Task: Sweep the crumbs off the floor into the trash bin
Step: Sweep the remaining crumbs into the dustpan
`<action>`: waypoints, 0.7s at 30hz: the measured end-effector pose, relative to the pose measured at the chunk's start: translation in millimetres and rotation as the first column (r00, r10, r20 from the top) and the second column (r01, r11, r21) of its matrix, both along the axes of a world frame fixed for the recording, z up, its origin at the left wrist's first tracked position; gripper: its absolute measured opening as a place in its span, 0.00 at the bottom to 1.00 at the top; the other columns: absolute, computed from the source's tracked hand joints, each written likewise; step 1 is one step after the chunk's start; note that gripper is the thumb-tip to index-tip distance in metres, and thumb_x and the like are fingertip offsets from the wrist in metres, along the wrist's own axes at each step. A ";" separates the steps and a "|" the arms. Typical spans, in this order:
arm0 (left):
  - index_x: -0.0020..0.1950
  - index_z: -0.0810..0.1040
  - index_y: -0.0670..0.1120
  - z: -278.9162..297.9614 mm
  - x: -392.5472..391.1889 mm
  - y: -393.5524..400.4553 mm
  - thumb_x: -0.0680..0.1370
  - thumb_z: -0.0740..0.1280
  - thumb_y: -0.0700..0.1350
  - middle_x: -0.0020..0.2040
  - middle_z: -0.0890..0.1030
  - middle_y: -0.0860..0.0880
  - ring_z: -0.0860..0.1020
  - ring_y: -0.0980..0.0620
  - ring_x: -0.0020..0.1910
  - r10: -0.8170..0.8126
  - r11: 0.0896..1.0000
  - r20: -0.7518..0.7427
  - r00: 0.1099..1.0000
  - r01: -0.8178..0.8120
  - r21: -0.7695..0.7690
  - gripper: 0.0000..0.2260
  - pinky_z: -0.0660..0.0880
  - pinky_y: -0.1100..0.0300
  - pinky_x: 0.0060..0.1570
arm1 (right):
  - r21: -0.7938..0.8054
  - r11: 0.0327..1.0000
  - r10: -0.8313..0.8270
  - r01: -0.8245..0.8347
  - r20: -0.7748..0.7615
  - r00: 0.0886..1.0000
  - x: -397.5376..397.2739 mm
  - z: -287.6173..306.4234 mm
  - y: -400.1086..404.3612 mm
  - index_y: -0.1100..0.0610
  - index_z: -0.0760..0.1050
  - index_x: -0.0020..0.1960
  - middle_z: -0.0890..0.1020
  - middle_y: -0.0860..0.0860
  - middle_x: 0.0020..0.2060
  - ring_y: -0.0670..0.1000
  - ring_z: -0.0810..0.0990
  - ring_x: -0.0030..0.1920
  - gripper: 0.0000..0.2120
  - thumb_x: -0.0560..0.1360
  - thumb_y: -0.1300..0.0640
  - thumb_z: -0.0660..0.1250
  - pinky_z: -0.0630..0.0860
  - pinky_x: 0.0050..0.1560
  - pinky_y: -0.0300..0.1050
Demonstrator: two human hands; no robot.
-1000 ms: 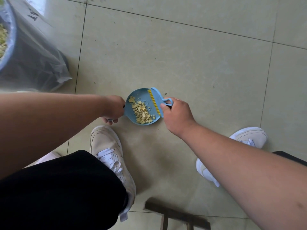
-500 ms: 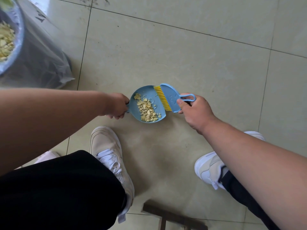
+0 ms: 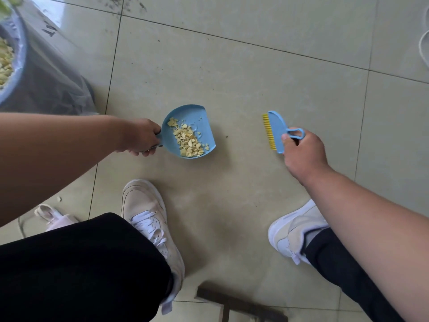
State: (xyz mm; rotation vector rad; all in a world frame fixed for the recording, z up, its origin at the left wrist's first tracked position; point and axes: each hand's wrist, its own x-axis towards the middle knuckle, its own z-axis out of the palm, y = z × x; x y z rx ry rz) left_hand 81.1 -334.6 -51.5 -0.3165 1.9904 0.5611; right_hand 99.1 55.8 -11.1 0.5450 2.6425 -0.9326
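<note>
My left hand (image 3: pixel 139 137) grips the handle of a small blue dustpan (image 3: pixel 204 122) held over the tiled floor. A pile of pale yellow crumbs (image 3: pixel 188 141) lies inside the pan. My right hand (image 3: pixel 301 149) holds a small blue brush (image 3: pixel 276 130) with yellow bristles by its loop handle, well to the right of the pan and apart from it. The trash bin (image 3: pixel 14 66), lined with a clear plastic bag, stands at the far left with yellow crumbs inside. One stray crumb (image 3: pixel 60 199) lies on the floor under my left forearm.
My two white sneakers (image 3: pixel 148 212) (image 3: pixel 294 231) stand on the floor below the pan and brush. A dark wooden piece (image 3: pixel 239 305) lies at the bottom edge. Another white shoe (image 3: pixel 423 47) shows at the right edge. A pale slipper (image 3: pixel 55 219) sits at lower left.
The brush has moved right, away from the dustpan it was touching. The dustpan with the crumbs has stayed in my left hand, lifted slightly.
</note>
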 end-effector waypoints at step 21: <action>0.43 0.79 0.45 -0.9 -0.1 -22.2 0.83 0.61 0.45 0.41 0.86 0.44 0.79 0.48 0.32 -0.202 0.971 0.000 0.979 0.200 -0.135 0.11 0.75 0.58 0.30 | -0.094 0.942 0.330 -0.322 0.103 0.938 24.0 -19.3 -159.1 0.54 0.64 0.34 0.70 0.49 0.32 0.55 0.69 0.39 0.16 0.79 0.58 0.62 0.59 0.39 0.47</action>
